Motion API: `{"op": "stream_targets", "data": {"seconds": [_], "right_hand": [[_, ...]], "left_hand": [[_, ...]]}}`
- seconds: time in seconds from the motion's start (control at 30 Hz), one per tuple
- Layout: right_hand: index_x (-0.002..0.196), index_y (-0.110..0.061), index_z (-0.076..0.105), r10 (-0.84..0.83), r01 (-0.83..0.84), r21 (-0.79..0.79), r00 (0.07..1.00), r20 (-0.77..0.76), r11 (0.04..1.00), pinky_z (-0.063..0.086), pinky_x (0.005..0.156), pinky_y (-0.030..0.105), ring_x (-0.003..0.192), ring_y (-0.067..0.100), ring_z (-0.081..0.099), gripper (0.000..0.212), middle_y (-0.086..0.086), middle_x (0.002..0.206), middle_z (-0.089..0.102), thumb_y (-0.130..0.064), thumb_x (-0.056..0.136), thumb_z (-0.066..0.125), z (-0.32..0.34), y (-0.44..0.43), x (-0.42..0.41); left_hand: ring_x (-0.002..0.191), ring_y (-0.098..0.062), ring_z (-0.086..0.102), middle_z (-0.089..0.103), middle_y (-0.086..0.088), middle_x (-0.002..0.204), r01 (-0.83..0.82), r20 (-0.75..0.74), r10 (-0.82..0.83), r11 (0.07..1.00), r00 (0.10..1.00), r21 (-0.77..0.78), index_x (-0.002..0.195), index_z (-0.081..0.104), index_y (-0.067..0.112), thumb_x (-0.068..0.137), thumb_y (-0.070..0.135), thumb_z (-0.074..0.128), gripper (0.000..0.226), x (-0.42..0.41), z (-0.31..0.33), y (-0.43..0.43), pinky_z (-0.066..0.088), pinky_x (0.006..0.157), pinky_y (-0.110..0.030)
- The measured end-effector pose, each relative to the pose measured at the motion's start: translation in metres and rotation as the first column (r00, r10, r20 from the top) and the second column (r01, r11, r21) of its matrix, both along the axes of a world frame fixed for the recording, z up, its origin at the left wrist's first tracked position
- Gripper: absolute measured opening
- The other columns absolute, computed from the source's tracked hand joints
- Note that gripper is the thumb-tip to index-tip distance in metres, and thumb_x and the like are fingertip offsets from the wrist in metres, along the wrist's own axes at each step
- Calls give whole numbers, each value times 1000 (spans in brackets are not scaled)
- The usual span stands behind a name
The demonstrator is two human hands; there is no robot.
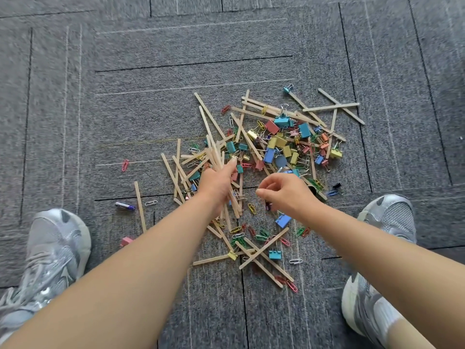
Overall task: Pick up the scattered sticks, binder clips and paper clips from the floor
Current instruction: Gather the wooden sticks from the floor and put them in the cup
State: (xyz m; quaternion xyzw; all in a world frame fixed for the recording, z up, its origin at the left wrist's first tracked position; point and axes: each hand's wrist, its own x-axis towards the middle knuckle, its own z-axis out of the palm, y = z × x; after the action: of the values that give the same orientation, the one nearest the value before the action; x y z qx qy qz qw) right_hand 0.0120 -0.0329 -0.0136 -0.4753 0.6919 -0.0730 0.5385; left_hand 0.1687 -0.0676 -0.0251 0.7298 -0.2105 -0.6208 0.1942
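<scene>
Wooden sticks (331, 107): tangled, overlapping; exact count not possible, well over thirty.
Coloured binder clips (281, 121): heaped; about thirty, uncertain.
Wire paper clips (125, 165): several dozen, not countable.
Small battery (125, 205): 1.
Grey shoes (57, 245): 2.
Hands: 2, left hand (216, 183), right hand (289, 195).

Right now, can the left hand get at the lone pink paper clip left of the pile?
Probably yes for reach: the pink paper clip lies alone on bare carpet, with nothing over it. But the left hand grips a bundle of sticks, so pinching the clip looks awkward.
</scene>
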Motion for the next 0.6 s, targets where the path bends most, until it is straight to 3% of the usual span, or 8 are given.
{"op": "stream_targets", "data": {"seconds": [0.03, 0.1, 0.17, 0.23, 0.3, 0.4, 0.53, 0.6], "right_hand": [[91, -17, 68, 21, -21, -1, 999, -26, 1000, 57, 72, 36, 74, 16, 66, 20, -1, 83, 69, -37, 87, 65, -1, 2, -2], [87, -14, 65, 7, -20, -70, 984, -177, 997, 52, 60, 30, 68, 16, 62, 28, 0, 79, 66, -41, 90, 59, -2, 6, -5], [91, -11, 58, -50, -5, -123, 898, -437, 992, 43, 55, 29, 73, 21, 59, 31, 3, 84, 62, -41, 93, 53, -6, 6, -12], [109, -6, 50, -33, 1, -54, 802, -597, 999, 46, 66, 33, 93, 27, 57, 44, 9, 106, 54, -46, 91, 55, -9, 7, -17], [124, -3, 39, 71, -41, 62, 778, -624, 997, 49, 78, 36, 104, 29, 54, 61, 15, 120, 45, -48, 87, 60, -15, 12, -19], [119, -4, 39, 161, -157, 63, 758, -632, 986, 50, 72, 32, 94, 28, 59, 52, 17, 121, 42, -42, 89, 60, -20, 19, -21], [109, -6, 45, 108, -133, 1, 807, -581, 991, 47, 66, 34, 86, 27, 57, 30, 11, 108, 50, -28, 93, 58, -17, 16, -31], [103, -7, 47, 201, -256, -4, 768, -608, 967, 43, 60, 32, 76, 25, 55, 12, 9, 97, 57, -17, 96, 49, -16, 20, -29]], "left_hand": [[97, -23, 58, 59, -16, 118, 5, -1, -5, 1000, 1000, 16, 120, 56, 7, 84, 51, 62, 58, 1, 0, 1, 48, 81, -37], [110, -26, 54, 56, -13, 126, 19, -18, -18, 999, 1000, 27, 125, 54, 6, 84, 50, 61, 61, 3, -2, 2, 46, 93, -39], [99, -26, 60, 62, -15, 112, 19, -40, -17, 999, 999, 37, 108, 61, 7, 89, 46, 58, 44, 4, -2, 2, 47, 96, -45], [76, -23, 63, 62, -13, 87, -25, -82, 29, 998, 996, 58, 96, 61, 6, 94, 41, 54, 36, 2, 0, 2, 58, 79, -40], [65, -18, 61, 56, -7, 78, -30, -105, 38, 997, 994, 77, 96, 61, 5, 95, 39, 52, 36, 0, 1, 4, 57, 59, -28], [49, -7, 40, 47, 1, 72, 2, -148, 9, 997, 989, 79, 92, 61, 8, 94, 38, 53, 32, -1, 3, 6, 36, 39, -16], [47, -6, 31, 46, 1, 74, 44, -165, -31, 996, 986, 80, 92, 60, 9, 96, 33, 52, 26, -3, 3, 6, 26, 33, -15], [46, -5, 30, 46, 1, 72, 49, -162, -33, 994, 986, 93, 90, 59, 9, 97, 31, 52, 24, -4, 3, 6, 25, 33, -15]]}}
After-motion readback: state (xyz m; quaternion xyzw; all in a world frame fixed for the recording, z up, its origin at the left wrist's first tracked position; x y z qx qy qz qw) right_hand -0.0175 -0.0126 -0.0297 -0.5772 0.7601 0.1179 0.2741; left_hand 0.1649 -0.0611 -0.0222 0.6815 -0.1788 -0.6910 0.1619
